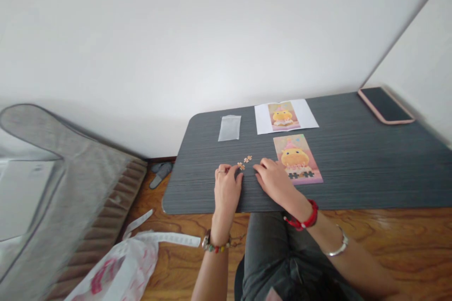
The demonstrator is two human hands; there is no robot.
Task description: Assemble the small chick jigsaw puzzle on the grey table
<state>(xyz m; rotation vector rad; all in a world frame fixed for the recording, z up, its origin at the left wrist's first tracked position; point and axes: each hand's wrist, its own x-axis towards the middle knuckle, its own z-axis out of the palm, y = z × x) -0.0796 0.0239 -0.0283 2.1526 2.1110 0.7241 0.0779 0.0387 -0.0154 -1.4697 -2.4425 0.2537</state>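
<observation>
On the dark grey table lies a nearly whole jigsaw puzzle of a yellow chick, with a few gaps along its lower edge. My left hand rests flat on the table, its fingertips touching a loose puzzle piece. A second loose piece lies just beyond it. My right hand rests palm down between the loose pieces and the puzzle, holding nothing that I can see.
A reference print of the chick and an empty clear bag lie at the back of the table. A phone lies at the far right. A plastic bag, a grey slipper and a grey chair are at left.
</observation>
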